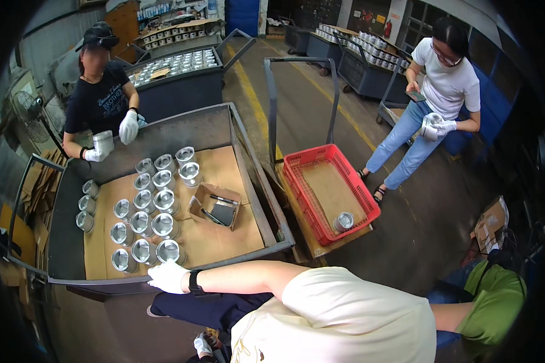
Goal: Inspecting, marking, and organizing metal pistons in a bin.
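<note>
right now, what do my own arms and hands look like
Your right hand wears a white glove, with a black wristband and a short cream sleeve. Your left hand, small at the lower edge, is white-gloved too, with a dark band; its sleeve cannot be made out.

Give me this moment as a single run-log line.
right hand: gloved, at near rim of gray metal cart, grip unclear | cart: silver cylindrical parts, open cardboard box | red plastic crate: one silver part
</note>
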A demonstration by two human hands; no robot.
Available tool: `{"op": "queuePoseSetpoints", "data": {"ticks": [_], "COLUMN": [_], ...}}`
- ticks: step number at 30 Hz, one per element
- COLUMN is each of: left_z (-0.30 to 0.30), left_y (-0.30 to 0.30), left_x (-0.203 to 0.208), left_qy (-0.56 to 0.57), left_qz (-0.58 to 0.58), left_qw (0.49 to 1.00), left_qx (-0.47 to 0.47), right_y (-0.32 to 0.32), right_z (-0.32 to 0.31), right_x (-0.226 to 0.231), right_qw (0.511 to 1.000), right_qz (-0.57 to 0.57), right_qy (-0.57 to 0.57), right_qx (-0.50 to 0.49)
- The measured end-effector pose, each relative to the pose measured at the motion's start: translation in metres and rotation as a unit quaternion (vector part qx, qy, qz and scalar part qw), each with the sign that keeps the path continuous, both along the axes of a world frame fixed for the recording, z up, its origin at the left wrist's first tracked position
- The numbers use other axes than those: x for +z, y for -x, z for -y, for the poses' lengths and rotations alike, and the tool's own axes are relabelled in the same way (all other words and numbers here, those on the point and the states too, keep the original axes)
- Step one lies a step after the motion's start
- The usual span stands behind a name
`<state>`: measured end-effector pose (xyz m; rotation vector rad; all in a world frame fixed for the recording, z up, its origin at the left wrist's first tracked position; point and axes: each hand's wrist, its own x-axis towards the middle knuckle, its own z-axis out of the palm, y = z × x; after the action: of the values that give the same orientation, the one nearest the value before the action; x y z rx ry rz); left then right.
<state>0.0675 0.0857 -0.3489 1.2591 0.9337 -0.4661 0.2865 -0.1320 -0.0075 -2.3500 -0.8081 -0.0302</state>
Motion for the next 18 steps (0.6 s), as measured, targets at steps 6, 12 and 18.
{"op": "queuePoseSetpoints", "data": {"ticks": [6, 12, 18], "left_z": [-0.002, -0.014, -0.021], "left_y": [-0.007, 0.002, 0.009], "left_x": [-0.003, -0.018, -0.014], "left_qy": [-0.029, -0.290, -0.169], "left_qz": [0.026, 0.169, 0.160], "left_qw": [0.997, 0.887, 0.952], "left_qx": [-0.072, -0.317, -0.201], "right_y": [-0.003, -0.003, -0.003], "right_z": [0.004, -0.002, -0.006], "right_x": [-0.006, -0.011, -0.011], "right_qw": [1.000, 1.000, 1.000], "right_qz": [-0.017, -0.006, -0.004], "right_qy": [0.007, 0.009, 0.008], "right_qx": [-0.007, -0.007, -0.005]}}
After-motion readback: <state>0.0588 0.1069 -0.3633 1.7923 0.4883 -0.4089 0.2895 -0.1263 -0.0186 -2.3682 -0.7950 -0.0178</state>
